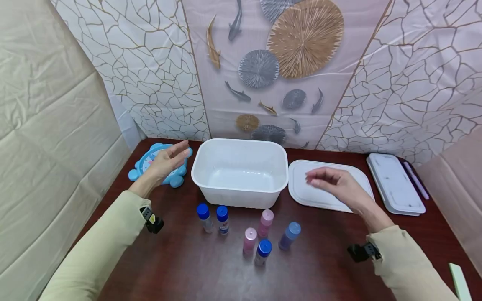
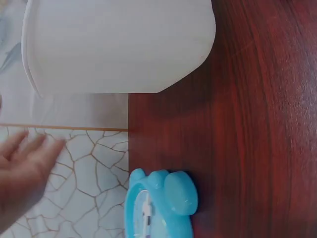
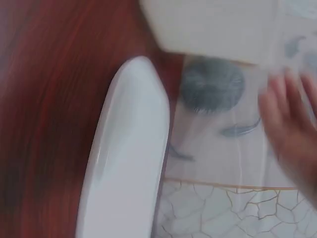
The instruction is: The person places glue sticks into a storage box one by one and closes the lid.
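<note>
While both hands hover, six bottles (image 1: 249, 228) (capped) front the tub (image 1: 240, 172).

No legible text or labels anywhere.

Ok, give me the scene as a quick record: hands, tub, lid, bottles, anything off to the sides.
left hand: open, raised over the blue clock, holding nothing
right hand: fingers loosely curled, raised over the white lid, holding nothing
white tub: upright, centre of the table, nothing visible inside
white lid: flat, right of the tub
bottles: six, upright, in front of the tub; three dark blue caps, two pink, one light blue
far right: a second white lid, a purple pen beside it
</note>
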The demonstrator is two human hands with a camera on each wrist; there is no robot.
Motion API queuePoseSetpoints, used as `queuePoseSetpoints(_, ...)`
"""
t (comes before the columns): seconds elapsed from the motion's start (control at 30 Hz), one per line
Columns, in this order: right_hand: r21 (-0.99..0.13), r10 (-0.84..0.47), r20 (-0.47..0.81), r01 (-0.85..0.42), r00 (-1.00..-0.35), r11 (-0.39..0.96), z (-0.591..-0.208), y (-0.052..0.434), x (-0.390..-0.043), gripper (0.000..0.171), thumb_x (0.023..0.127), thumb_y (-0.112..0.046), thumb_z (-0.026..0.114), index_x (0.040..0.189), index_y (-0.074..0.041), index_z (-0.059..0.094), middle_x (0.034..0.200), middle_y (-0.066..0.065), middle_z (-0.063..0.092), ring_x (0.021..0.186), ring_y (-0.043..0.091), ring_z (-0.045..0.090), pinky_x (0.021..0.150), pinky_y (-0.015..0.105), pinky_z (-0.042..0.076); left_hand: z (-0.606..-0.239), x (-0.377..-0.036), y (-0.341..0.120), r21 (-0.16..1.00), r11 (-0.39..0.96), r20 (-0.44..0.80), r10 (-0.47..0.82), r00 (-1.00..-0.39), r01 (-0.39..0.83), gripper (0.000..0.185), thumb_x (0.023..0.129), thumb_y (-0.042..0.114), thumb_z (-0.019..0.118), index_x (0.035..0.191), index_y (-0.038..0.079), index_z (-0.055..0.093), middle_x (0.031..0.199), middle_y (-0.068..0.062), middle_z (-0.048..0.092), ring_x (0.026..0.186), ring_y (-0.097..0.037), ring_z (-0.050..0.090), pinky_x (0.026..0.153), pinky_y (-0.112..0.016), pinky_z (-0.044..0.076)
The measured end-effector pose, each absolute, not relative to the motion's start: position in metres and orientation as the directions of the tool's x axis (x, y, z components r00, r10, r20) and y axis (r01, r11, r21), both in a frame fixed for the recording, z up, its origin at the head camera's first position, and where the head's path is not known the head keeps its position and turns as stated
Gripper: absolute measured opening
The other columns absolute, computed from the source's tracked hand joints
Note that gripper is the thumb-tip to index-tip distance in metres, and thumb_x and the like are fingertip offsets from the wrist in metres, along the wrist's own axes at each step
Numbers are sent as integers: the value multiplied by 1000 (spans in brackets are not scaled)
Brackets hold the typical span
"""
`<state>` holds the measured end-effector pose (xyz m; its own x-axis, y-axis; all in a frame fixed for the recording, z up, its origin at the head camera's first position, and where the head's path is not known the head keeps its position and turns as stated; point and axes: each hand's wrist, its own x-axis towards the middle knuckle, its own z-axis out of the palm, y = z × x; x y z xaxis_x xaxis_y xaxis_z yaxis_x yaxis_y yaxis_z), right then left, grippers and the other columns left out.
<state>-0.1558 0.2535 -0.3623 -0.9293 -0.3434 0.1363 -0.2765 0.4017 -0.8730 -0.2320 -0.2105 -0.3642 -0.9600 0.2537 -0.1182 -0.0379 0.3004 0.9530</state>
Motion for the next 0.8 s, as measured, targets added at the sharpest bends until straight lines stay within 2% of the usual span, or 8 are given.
queuePoseSetpoints(0.07,-942,-512,59,-218,-857,255,-363,253,-152,27,92,-5,58,116,9,58,106,8,69,97,8,65,82,21,53,-366,-233,-210,980,173,-142,283,-949,-95,62,97,29,51,151,13,23,156,-7,22,141,-24,27,110,-40,31)
queuePoseSetpoints(0.17,-985,-719,17,-134,-695,106,-367,250,-149,28,91,6,54,118,6,57,112,9,67,105,17,64,91,27,51,-369,-235,-207,988,81,-152,332,-931,-133,60,98,20,50,151,12,22,157,-6,20,141,-24,27,108,-36,33)
queuePoseSetpoints(0.27,-999,-834,30,-53,-551,-1,-376,246,-148,33,89,11,52,121,3,56,119,10,64,113,19,60,98,31,47,-372,-236,-205,989,62,-149,381,-913,-136,60,98,16,49,151,11,20,157,-6,17,141,-26,26,108,-36,32)
queuePoseSetpoints(0.37,-999,-887,44,-7,-460,-47,-385,243,-148,37,88,13,52,123,0,55,124,6,61,116,18,58,101,31,44,-375,-236,-202,989,62,-149,411,-899,-135,62,98,15,50,151,11,19,158,-5,16,141,-26,25,110,-37,31)
queuePoseSetpoints(0.43,-999,-904,49,-2,-424,-53,-389,241,-148,38,88,14,53,124,2,55,125,6,60,117,18,57,102,31,43,-376,-236,-201,988,58,-155,413,-897,-144,63,97,15,53,151,12,20,157,-5,18,141,-25,27,109,-37,32)
queuePoseSetpoints(0.63,-1000,-917,19,7,-398,-24,-396,236,-146,35,87,13,54,122,8,53,125,12,59,116,20,57,101,29,44,-379,-236,-198,986,39,-166,410,-897,-164,63,96,9,52,151,11,21,156,-7,21,140,-28,29,104,-36,38)
queuePoseSetpoints(0.8,-999,-919,13,-41,-393,3,-400,232,-145,31,88,9,56,119,8,55,121,9,61,103,9,60,86,25,51,-381,-236,-197,982,42,-188,396,-899,-187,63,96,9,53,151,13,22,156,-6,23,139,-28,30,106,-41,35)
